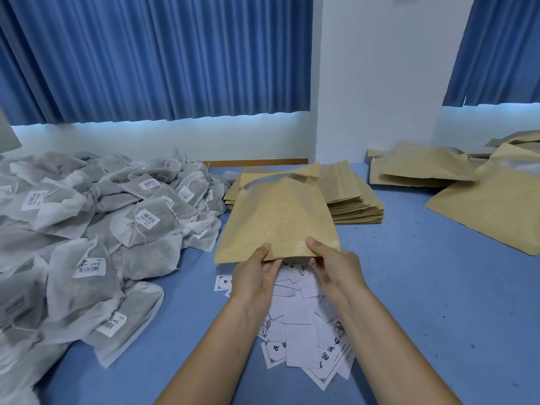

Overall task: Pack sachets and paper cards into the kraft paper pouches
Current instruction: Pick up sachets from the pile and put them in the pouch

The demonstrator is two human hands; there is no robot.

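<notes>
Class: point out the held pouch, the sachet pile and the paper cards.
held pouch (277, 217), head view, front face
sachet pile (152, 230), head view, a middle sachet
paper cards (301, 344), head view, a blank card

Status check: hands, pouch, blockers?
Left hand and right hand both grip pouch near edge. Pouch held over cards, contents not visible. Sachets piled left, clear of hands.

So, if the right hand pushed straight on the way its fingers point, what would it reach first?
Beyond the kraft pouch that the right hand grips, probably the stack of flat pouches; depth is unclear.
</notes>
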